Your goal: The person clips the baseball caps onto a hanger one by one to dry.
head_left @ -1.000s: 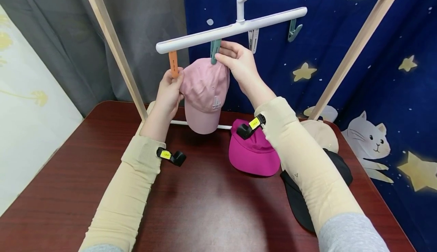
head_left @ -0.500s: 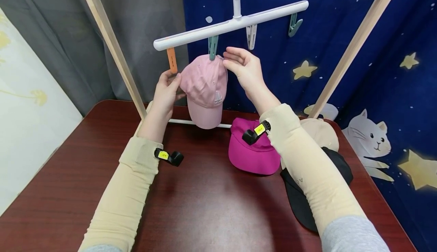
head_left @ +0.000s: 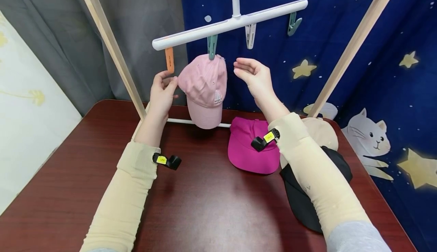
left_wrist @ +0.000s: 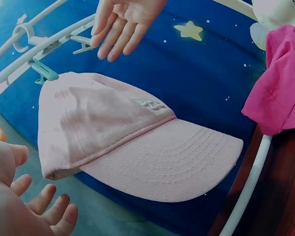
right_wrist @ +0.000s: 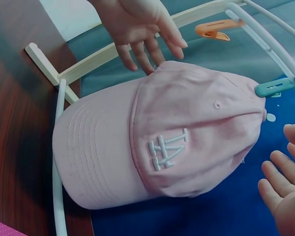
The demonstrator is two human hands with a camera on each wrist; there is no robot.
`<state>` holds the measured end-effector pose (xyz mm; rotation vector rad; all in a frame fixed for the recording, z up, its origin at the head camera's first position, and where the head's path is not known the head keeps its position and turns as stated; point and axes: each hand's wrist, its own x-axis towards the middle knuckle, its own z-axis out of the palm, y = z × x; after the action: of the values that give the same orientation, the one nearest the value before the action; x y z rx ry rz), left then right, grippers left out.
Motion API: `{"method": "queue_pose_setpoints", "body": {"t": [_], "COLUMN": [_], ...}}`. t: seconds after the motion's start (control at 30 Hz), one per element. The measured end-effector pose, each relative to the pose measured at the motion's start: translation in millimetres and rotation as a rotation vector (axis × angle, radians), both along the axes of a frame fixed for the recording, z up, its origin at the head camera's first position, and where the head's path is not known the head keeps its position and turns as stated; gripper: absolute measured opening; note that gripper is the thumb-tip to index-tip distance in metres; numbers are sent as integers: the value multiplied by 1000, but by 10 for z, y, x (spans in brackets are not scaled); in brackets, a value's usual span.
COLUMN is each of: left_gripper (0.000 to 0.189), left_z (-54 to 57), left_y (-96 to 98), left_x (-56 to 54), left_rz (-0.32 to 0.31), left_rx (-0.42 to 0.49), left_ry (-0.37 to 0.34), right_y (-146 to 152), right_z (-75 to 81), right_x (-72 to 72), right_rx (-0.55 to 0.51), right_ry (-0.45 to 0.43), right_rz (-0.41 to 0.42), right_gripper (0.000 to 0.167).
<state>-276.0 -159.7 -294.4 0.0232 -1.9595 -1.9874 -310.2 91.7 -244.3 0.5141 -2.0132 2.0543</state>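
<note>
A pink baseball cap with a white embroidered logo hangs brim down from a green clip on the white hanger. Just left of the cap is my left hand, its fingers relaxed and holding nothing, below the orange clip. My right hand hovers right of the cap, apart from it, with loosely bent fingers around nothing. The left wrist view shows the cap between both hands. In the right wrist view the green clip bites the cap's back edge.
A white clip and another green clip hang farther right on the hanger. A magenta cap, a beige cap and a black cap lie on the brown table. Wooden posts flank the hanger.
My right hand has let go of the green clip and drawn back right and down. My left hand has released the cap's side and moved slightly left. The cap stays hanging.
</note>
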Motion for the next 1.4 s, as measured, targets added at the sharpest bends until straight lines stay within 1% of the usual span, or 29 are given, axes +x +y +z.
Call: {"method": "queue_pose_setpoints", "body": {"t": [0.1, 0.2, 0.27, 0.37, 0.47, 0.53, 0.7, 0.77, 0.83, 0.93, 1.0, 1.07, 1.13, 1.27, 1.33, 1.4], "left_gripper": [41, 41, 41, 39, 37, 35, 26, 21, 18, 15, 15, 16, 16, 18, 19, 20], "left_z": [25, 40, 50, 60, 54, 42, 1, -18, -33, -56, -60, -68, -72, -94, -118, -165], "left_y": [-3, -8, -3, 17, 41, 58, 135, 182, 232, 324, 391, 453, 504, 598, 648, 701], "left_x": [44, 93, 125, 173, 215, 246, 370, 424, 466, 524, 563, 594, 617, 643, 650, 647], "left_rz": [32, 81, 104, 119, 124, 135, 201, 210, 199, 131, 72, -2, -79, -248, -305, -336], "left_rx": [-59, -130, -159, -167, -172, -191, -268, -275, -262, -248, -257, -286, -324, -433, -465, -467], "left_ry": [17, 44, 59, 69, 82, 104, 188, 221, 250, 244, 211, 158, 109, -7, -56, -84], "right_y": [73, 156, 215, 317, 429, 497, 638, 692, 741, 821, 872, 924, 963, 1019, 1043, 1063], "right_z": [-14, -22, -34, -69, -141, -199, -346, -407, -463, -546, -598, -647, -691, -765, -800, -824], "right_x": [22, 61, 88, 129, 184, 235, 413, 507, 600, 746, 830, 908, 957, 1025, 1042, 1053], "right_rx": [0, -9, -18, -42, -52, -50, -10, 20, 44, 78, 93, 128, 153, 209, 247, 294], "right_ry": [5, 14, 18, 9, -4, -13, -40, -61, -77, -113, -141, -173, -195, -242, -273, -311], "right_rz": [-12, -23, -32, -49, -69, -85, -125, -146, -160, -195, -215, -242, -259, -300, -300, -286], "right_gripper": [30, 30, 29, 27, 25, 23, 22, 22, 23, 27, 29, 31, 33, 35, 35, 37]}}
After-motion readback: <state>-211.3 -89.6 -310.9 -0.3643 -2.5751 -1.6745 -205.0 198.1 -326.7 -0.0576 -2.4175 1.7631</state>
